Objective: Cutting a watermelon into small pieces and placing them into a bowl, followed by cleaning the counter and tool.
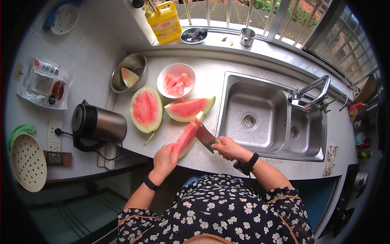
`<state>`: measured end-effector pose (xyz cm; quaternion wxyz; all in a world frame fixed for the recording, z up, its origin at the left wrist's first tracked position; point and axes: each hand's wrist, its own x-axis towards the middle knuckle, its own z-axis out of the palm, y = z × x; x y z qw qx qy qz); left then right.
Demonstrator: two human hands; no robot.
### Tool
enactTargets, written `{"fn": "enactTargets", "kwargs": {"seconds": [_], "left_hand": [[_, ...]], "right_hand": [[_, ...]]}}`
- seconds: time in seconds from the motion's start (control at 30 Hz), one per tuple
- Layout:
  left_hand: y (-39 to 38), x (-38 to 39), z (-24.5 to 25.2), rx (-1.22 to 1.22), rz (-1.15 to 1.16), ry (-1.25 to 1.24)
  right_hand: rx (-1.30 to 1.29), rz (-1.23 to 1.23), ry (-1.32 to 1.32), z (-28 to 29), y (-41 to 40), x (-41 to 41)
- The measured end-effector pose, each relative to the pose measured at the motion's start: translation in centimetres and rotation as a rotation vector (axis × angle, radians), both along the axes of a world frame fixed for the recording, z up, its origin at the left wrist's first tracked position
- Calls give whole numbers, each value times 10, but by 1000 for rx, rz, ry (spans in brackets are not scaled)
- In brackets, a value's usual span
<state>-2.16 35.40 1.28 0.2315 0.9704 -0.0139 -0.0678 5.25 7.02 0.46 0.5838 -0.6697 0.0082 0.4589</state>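
Observation:
My left hand (pixel 166 160) grips the near end of a long watermelon wedge (pixel 186 138) on the counter. In my right hand (pixel 230 148) is a cleaver (pixel 206 136), its blade against the wedge's far end. A small end piece with pale rind (pixel 199 117) sits just beyond the blade; whether it is fully severed I cannot tell. Behind it lies a second watermelon wedge (pixel 190 109). To the left rests a watermelon half (pixel 146 109), red face up. Cut watermelon chunks (pixel 178 85) fill part of a white bowl (pixel 162 73).
A steel basin (pixel 115 83) at back left holds a rind piece (pixel 129 77). An electric kettle (pixel 103 124) stands left, its cord plugged into the wall. The double sink (pixel 221 105) with its faucet (pixel 318 93) is on the right. A yellow detergent jug (pixel 164 29) stands on the windowsill.

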Motion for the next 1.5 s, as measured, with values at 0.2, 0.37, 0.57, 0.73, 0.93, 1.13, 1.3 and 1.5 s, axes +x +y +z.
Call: {"fn": "enactTargets", "kwargs": {"seconds": [0.2,0.37,0.57,0.73,0.93,1.13,1.3,1.5], "left_hand": [[-37,-9,8,-73,97,255],[-61,-12,-8,-319,47,22],[-50,17,19,152,-259,-118],[-25,42,7,222,-352,-408],[-33,35,-13,-19,-170,-89],[-30,31,-17,-30,-191,-158],[-29,27,-8,-69,-173,-124],[-16,17,-28,-130,-187,-163]], "right_hand": [[-333,148,-473,29,-27,-4],[-334,68,-620,36,-42,-3],[-357,-23,-499,36,-49,-20],[-348,-134,-602,43,-48,-41],[-305,-143,-688,52,-37,-52],[-404,-73,-733,47,-27,-49],[-456,-21,-725,40,-22,-48],[-468,26,-673,32,-21,-44]]}}
